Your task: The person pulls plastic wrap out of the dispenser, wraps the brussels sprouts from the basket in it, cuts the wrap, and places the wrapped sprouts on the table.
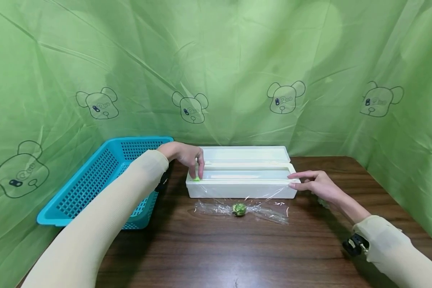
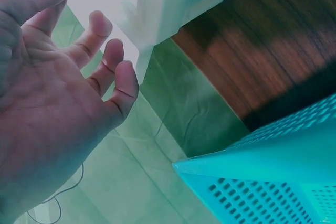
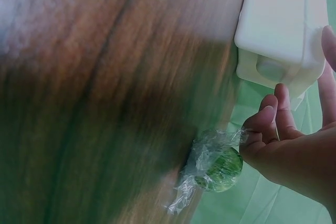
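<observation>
A long white plastic wrap box [image 1: 243, 192] stands with its lid raised at the back, a roll of clear film [image 1: 245, 175] inside. At its left front edge my left hand [image 1: 189, 157] pinches a small bright green slide cutter [image 1: 196, 179] from above. My right hand [image 1: 318, 186] holds the right front corner, index finger on top and thumb on the front face. Just before the box lies a green vegetable piece [image 1: 239, 209] in clear film twisted out to both sides. Another film-wrapped green piece [image 3: 223, 171] sits beside my right hand in the right wrist view.
A blue perforated basket [image 1: 90, 184] stands at the left, under my left forearm. Green sheeting [image 1: 234, 72] with bear-face drawings surrounds the brown wooden table [image 1: 216, 248] at the back and sides.
</observation>
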The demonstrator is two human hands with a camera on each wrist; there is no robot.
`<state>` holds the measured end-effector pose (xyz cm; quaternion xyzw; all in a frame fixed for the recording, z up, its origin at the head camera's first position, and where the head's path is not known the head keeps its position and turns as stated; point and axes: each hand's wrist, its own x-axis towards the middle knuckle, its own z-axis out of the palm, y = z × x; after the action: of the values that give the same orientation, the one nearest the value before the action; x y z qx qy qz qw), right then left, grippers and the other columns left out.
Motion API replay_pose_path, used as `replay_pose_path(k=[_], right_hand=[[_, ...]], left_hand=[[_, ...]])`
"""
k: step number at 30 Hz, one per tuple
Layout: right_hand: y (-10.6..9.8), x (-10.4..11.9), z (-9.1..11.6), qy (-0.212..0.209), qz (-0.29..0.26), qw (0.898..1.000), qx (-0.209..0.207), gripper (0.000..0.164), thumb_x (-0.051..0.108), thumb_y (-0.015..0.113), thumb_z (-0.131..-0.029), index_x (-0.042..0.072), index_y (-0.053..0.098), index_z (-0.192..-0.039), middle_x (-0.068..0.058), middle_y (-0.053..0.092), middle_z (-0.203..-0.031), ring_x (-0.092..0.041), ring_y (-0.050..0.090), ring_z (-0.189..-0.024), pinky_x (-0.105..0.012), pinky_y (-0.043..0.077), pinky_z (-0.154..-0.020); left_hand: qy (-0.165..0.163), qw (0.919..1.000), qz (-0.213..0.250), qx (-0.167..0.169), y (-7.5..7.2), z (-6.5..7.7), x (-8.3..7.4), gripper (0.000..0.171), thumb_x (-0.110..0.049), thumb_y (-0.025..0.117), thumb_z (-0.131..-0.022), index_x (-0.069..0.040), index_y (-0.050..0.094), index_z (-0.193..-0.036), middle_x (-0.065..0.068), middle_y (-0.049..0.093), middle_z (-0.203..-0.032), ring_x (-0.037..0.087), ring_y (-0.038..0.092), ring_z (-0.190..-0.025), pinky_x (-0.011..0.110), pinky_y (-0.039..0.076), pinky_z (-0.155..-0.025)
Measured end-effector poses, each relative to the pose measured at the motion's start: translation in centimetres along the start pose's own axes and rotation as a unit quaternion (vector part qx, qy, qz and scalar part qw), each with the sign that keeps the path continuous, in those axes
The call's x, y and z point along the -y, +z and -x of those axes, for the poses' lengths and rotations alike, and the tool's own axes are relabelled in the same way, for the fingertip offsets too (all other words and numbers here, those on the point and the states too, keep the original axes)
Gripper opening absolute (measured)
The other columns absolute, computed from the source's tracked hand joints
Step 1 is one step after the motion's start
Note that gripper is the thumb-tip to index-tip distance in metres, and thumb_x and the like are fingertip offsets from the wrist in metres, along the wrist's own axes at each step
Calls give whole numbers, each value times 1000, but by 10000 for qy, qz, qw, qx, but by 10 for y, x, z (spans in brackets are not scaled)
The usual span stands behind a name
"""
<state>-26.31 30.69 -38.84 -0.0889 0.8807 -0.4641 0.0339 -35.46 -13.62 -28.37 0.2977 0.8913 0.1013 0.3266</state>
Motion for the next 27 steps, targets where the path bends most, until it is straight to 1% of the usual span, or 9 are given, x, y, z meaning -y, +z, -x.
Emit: replay_pose_path(k=[2,7,9,11,15,17,20,24,27], right_hand=[[0,0,0,-11,25,10000,-3,51,36,83,-92,10,73,-135,-12,64,-141,-19,56,-112,-27,45,-90],[-1,1,2,77,-12,10000,-59,52,37,85,-91,10,74,-134,-6,71,-112,-15,53,-93,-30,45,-81],[-1,1,2,78,6,10000,-51,52,37,85,-91,10,73,-134,-5,72,-107,-13,54,-90,-30,45,-80],[-1,2,1,72,14,10000,-31,52,37,85,-90,11,74,-134,-7,73,-111,-13,55,-92,-29,45,-81],[0,2,0,40,54,10000,0,52,38,84,-91,11,74,-134,-10,69,-131,-14,57,-102,-28,46,-86],[0,2,0,71,63,10000,-28,52,38,85,-91,11,74,-134,-9,69,-131,-14,56,-101,-26,45,-84],[-1,2,0,67,50,10000,-45,52,35,85,-91,9,73,-134,-8,72,-118,-13,54,-92,-27,43,-77],[-1,0,-1,44,-35,10000,-64,51,33,84,-92,8,72,-135,-4,70,-101,-13,50,-85,-28,42,-72],[1,-1,-1,62,-142,9998,-111,51,32,84,-92,7,72,-134,-3,68,-98,-14,50,-85,-29,42,-72]], left_hand=[[-22,10000,7,10,0,0,0,18,2,82,-86,-14,85,-95,-2,70,-126,16,53,-115,32,45,-103],[2,10000,67,47,-2,0,1,17,1,82,-85,-13,85,-96,-3,71,-122,15,53,-112,30,45,-100],[-25,9999,115,88,-2,1,1,18,1,82,-86,-12,85,-97,-3,71,-121,15,53,-111,30,45,-99],[-49,9998,129,114,-3,2,2,18,2,81,-86,-12,84,-97,-3,71,-119,15,53,-109,30,45,-97],[-180,9997,100,133,-3,6,6,18,3,80,-86,-11,84,-96,-2,71,-116,15,54,-107,29,47,-93],[-240,9995,138,138,-2,7,7,19,4,79,-87,-11,84,-97,0,72,-114,16,53,-104,28,46,-89],[-307,9993,180,129,-2,8,8,19,4,79,-88,-12,84,-98,0,71,-112,16,51,-101,29,45,-83],[-355,9992,122,156,-3,8,5,20,4,78,-88,-12,84,-99,1,71,-115,18,52,-104,30,46,-87],[-302,9995,63,1,-8,10,-2,26,4,77,-88,-14,84,-106,7,68,-129,22,54,-119,33,46,-98]])
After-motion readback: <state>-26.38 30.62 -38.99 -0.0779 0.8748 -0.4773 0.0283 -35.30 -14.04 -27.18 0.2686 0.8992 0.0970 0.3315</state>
